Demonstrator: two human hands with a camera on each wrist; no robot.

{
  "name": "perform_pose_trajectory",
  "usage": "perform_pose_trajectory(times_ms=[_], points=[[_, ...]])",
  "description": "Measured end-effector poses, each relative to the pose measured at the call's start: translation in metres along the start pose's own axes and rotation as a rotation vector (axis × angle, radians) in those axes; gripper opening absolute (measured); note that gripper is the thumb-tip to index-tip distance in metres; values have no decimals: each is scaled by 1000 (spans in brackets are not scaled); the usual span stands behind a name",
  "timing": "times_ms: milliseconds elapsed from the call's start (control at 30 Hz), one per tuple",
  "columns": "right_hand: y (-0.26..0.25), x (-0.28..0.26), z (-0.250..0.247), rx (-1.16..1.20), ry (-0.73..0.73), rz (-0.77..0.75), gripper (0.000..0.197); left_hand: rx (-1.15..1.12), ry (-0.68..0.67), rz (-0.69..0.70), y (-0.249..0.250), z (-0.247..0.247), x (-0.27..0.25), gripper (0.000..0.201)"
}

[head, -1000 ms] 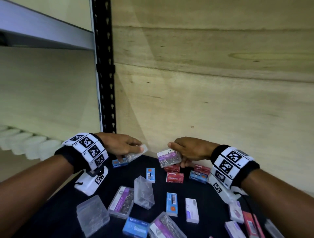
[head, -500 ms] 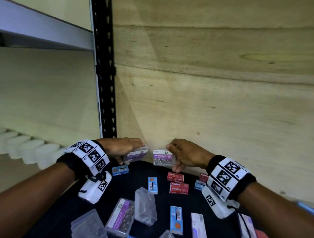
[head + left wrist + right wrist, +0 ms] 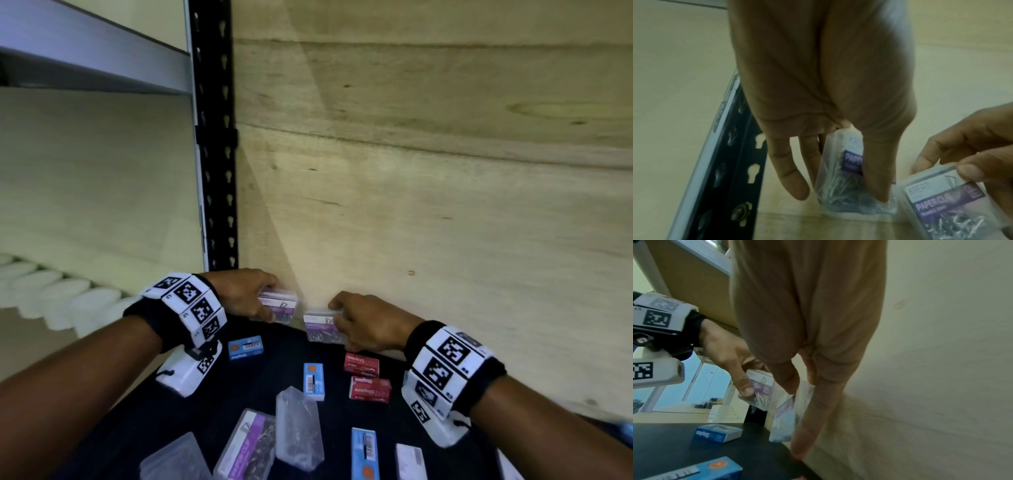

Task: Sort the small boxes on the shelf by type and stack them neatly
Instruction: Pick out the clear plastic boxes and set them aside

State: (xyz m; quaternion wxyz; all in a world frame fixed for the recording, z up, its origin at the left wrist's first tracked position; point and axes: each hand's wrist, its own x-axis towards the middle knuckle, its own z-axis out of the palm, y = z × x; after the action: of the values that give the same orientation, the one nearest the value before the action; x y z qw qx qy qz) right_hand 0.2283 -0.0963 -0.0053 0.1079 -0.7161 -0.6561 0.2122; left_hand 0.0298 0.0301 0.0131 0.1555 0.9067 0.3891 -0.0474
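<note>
My left hand (image 3: pixel 245 296) grips a clear paper-clip box with a purple label (image 3: pixel 277 305) at the back of the dark shelf (image 3: pixel 178 421), against the plywood back wall. In the left wrist view the thumb and fingers (image 3: pixel 875 178) pinch that box (image 3: pixel 851 162) on edge. My right hand (image 3: pixel 363 323) holds a second clear paper-clip box (image 3: pixel 322 325) just right of it, low by the wall. The right wrist view shows its fingers (image 3: pixel 813 410) curled round this box (image 3: pixel 787 415). Both boxes stand close together, a small gap between them.
Loose boxes lie on the shelf: blue staple boxes (image 3: pixel 245 347) (image 3: pixel 313 381) (image 3: pixel 364 455), two red staple boxes (image 3: pixel 361 363) (image 3: pixel 370 389), clear boxes (image 3: pixel 298 431) (image 3: pixel 246 448) (image 3: pixel 174 460), a white box (image 3: pixel 411 462). A black slotted upright (image 3: pixel 215 144) stands at back left.
Both hands carried their paper-clip boxes away from me and down to the back wall. The two boxes now sit nearer each other, and the head view has tilted up a little.
</note>
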Motion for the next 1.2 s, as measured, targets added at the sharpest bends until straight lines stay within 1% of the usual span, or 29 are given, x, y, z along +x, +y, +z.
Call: perform_pose_trajectory(times_ms=[100,267,400,567,700,900,1000,1067,1100,1133,1200], points=[[-3,6,3,-99,-14,5,38,44,-12,6,-5,3,9,54],[-9,15,9,-104,-30,35,35,94,-23,14,-9,7,18,44],[-11,17,10,-139,-37,52,38,89,-27,-17,-13,13,26,46],[-13,15,8,-202,-27,64,40,69,-41,9,-14,20,33,45],[-14,14,11,-231,-12,65,37,33,-37,19,-18,24,32,43],[-16,11,11,-292,2,56,35,0,36,22,-19,24,25,44],[-19,5,11,-408,48,25,36,-8,88,-15,-23,21,20,50],[-22,1,8,-486,89,-28,37,53,135,-57,-25,18,16,47],[-24,-1,7,-507,78,-63,36,92,145,-83,-26,16,14,44],[-27,-3,5,-507,33,-103,35,124,134,-111,-27,15,11,41],[-33,-4,4,-486,-120,-173,33,148,60,-150,-28,15,6,37]])
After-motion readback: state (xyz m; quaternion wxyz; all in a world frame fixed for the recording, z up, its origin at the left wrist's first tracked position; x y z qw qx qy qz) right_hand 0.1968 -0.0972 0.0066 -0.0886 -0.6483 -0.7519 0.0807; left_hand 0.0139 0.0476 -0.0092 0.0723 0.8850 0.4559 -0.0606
